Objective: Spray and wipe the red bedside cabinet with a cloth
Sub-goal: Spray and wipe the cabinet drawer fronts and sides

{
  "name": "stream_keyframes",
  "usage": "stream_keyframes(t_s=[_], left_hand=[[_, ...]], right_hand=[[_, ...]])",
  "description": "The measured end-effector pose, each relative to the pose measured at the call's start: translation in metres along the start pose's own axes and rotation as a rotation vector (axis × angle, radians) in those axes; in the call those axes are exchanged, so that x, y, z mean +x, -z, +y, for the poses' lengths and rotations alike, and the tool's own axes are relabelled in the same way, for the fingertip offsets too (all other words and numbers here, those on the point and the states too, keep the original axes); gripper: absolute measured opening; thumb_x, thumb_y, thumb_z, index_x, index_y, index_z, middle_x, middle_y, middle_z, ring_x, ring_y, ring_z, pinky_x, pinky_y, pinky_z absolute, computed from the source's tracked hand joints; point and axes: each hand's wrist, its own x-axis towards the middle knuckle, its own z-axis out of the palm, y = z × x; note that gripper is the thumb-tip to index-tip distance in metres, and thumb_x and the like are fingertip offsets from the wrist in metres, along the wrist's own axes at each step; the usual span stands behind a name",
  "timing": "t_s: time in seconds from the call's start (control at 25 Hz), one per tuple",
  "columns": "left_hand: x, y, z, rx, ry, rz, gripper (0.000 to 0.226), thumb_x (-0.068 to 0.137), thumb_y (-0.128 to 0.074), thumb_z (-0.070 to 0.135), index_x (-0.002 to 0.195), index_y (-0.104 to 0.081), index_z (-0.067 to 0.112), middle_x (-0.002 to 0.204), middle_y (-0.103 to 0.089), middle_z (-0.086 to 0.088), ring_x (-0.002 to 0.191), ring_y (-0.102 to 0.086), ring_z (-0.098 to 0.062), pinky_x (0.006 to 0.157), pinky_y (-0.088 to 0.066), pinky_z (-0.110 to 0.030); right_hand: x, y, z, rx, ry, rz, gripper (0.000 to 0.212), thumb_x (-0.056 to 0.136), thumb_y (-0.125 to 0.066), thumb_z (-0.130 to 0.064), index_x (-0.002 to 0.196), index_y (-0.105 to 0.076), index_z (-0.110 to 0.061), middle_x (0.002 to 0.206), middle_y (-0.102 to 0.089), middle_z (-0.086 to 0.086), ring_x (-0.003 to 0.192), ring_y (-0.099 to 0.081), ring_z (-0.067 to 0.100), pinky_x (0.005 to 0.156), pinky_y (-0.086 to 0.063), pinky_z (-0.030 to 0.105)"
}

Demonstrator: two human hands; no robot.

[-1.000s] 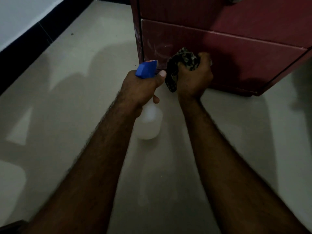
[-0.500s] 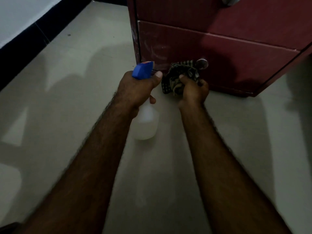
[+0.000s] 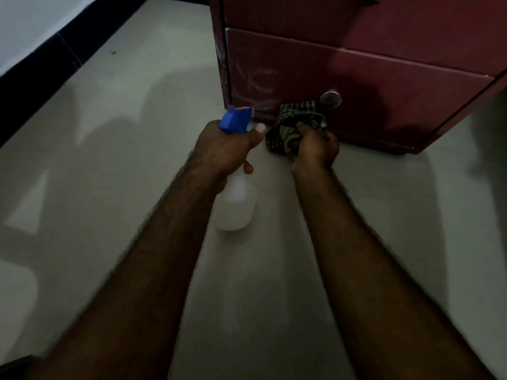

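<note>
Two bare forearms reach down over a pale, smooth floor [image 3: 109, 138] crossed by soft shadows and lighter patches. A white wall [image 3: 38, 26] with a black skirting band [image 3: 55, 67] runs along the upper left. The dark red wooden bedside cabinet [image 3: 397, 86] stands on the floor at the upper right, its lower drawer front streaked with whitish smears near the left edge and bearing a round metal knob [image 3: 330, 99]. The left hand [image 3: 225, 149] curls its fingers round the neck of a translucent white plastic spray bottle [image 3: 237, 207] with a blue trigger head [image 3: 236, 120], thumb laid forward. The right hand [image 3: 315, 149] clutches a bunched dark checked cloth [image 3: 296, 124] in curled fingers at the drawer's lower edge, just below the knob
</note>
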Motion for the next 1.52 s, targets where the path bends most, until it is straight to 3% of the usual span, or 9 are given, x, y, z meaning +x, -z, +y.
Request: stream_keyframes(t_s=[0.08, 0.2, 0.4, 0.56, 0.68, 0.92, 1.16, 1.4, 1.52], left_hand=[[0.000, -0.001, -0.002, 0.023, 0.035, 0.000, 0.042, 0.089, -0.074, 0.045, 0.118, -0.055, 0.023, 0.105, -0.069, -0.009, 0.059, -0.068, -0.015, 0.056, -0.055, -0.028], [0.000, -0.001, -0.006, 0.023, 0.070, 0.015, 0.043, 0.089, -0.075, 0.044, 0.119, -0.053, 0.023, 0.106, -0.069, -0.012, 0.064, -0.067, -0.016, 0.041, -0.048, -0.018], [0.001, 0.000, -0.008, 0.028, 0.085, 0.049, 0.061, 0.089, -0.074, 0.043, 0.139, -0.050, 0.017, 0.106, -0.069, -0.012, 0.067, -0.067, -0.017, 0.039, -0.046, -0.015], [-0.001, -0.003, -0.002, 0.013, 0.058, 0.057, 0.058, 0.090, -0.074, 0.043, 0.136, -0.052, 0.016, 0.103, -0.069, -0.012, 0.061, -0.067, -0.016, 0.040, -0.048, -0.016], [-0.002, -0.002, 0.002, -0.010, 0.048, 0.053, 0.042, 0.090, -0.074, 0.042, 0.122, -0.054, 0.022, 0.106, -0.069, -0.014, 0.064, -0.068, -0.018, 0.042, -0.049, -0.017], [0.000, 0.008, 0.005, -0.024, 0.059, 0.091, 0.058, 0.090, -0.074, 0.044, 0.137, -0.053, 0.017, 0.105, -0.068, -0.010, 0.066, -0.069, -0.018, 0.056, -0.053, -0.028], [0.004, 0.010, 0.009, -0.040, 0.024, 0.106, 0.057, 0.090, -0.073, 0.042, 0.138, -0.054, 0.017, 0.098, -0.068, -0.004, 0.061, -0.068, -0.015, 0.043, -0.050, -0.019], [0.006, 0.011, 0.010, -0.048, 0.006, 0.123, 0.057, 0.090, -0.074, 0.041, 0.138, -0.054, 0.017, 0.099, -0.068, -0.007, 0.064, -0.068, -0.017, 0.043, -0.050, -0.018], [0.004, 0.009, 0.008, -0.067, 0.018, 0.116, 0.057, 0.090, -0.075, 0.039, 0.138, -0.054, 0.015, 0.099, -0.067, -0.008, 0.070, -0.068, -0.021, 0.042, -0.048, -0.017]], right_hand=[[-0.004, -0.004, 0.006, -0.040, -0.006, -0.024, 0.053, 0.070, -0.090, -0.009, 0.117, -0.065, -0.012, 0.104, -0.073, 0.007, 0.083, -0.073, 0.024, 0.073, -0.065, 0.041], [0.003, 0.001, 0.001, 0.024, -0.021, -0.004, 0.047, 0.071, -0.088, -0.005, 0.113, -0.069, -0.006, 0.102, -0.075, 0.013, 0.084, -0.075, 0.030, 0.075, -0.064, 0.049], [0.013, 0.013, 0.003, 0.050, -0.001, 0.059, 0.047, 0.074, -0.087, -0.009, 0.118, -0.069, -0.006, 0.107, -0.074, 0.013, 0.090, -0.075, 0.031, 0.076, -0.064, 0.047], [0.004, -0.003, 0.010, -0.069, -0.006, -0.026, 0.047, 0.076, -0.088, -0.018, 0.117, -0.069, -0.007, 0.110, -0.074, 0.012, 0.091, -0.074, 0.028, 0.080, -0.064, 0.045], [-0.001, -0.012, 0.014, -0.173, -0.038, -0.085, 0.047, 0.074, -0.089, -0.018, 0.116, -0.070, -0.008, 0.108, -0.074, 0.010, 0.088, -0.074, 0.026, 0.077, -0.064, 0.041], [0.010, -0.007, 0.018, -0.026, -0.041, 0.067, 0.049, 0.074, -0.087, -0.012, 0.118, -0.067, -0.005, 0.110, -0.074, 0.015, 0.091, -0.073, 0.032, 0.080, -0.063, 0.048], [-0.014, -0.032, 0.018, -0.144, -0.053, -0.041, 0.047, 0.074, -0.088, -0.020, 0.116, -0.069, -0.009, 0.109, -0.074, 0.009, 0.088, -0.073, 0.026, 0.079, -0.064, 0.044], [-0.013, -0.027, 0.019, -0.167, 0.110, 0.005, 0.054, 0.072, -0.090, -0.028, 0.118, -0.066, -0.012, 0.110, -0.073, 0.006, 0.093, -0.071, 0.022, 0.081, -0.063, 0.038], [-0.012, -0.025, 0.023, -0.159, 0.007, 0.014, 0.047, 0.074, -0.089, -0.020, 0.115, -0.068, -0.009, 0.110, -0.074, 0.010, 0.093, -0.072, 0.027, 0.083, -0.063, 0.045]])
